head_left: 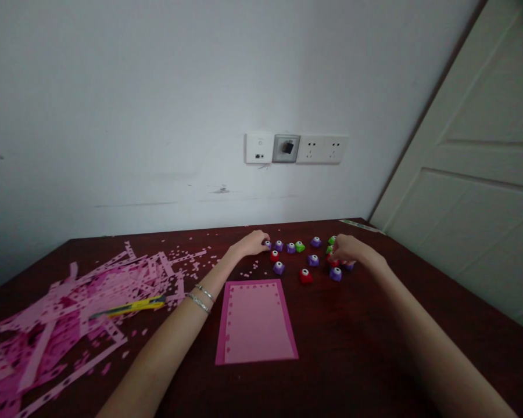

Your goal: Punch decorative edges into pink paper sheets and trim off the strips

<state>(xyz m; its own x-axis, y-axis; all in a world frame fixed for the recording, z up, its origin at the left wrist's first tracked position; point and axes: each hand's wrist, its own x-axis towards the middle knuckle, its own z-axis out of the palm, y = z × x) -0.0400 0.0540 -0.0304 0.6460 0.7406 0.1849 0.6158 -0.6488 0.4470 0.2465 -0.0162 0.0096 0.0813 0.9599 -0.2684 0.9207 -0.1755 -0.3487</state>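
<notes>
Small paper punches in purple, red and green, each with a white top, are spread over the back of the dark red-brown table. My left hand [251, 242] has its fingers closed at a purple punch [267, 245] on the left end of the group. Over at the right end, my right hand [348, 248] is closed with fingertips down on a red punch [332, 262], which they partly hide. Close by that hand sit a purple punch [335, 274] and a green punch [332, 239]. Nearer me lies a light pink sheet [255, 319] with punched holes along its left and top edges, over a darker pink sheet [290, 334].
A heap of pink paper strips [91, 296] covers the table's left side, with a yellow utility knife [135, 306] on it. Tiny paper bits are scattered around. Behind stands a white wall with sockets [322, 149]; a white door [475, 174] is at right.
</notes>
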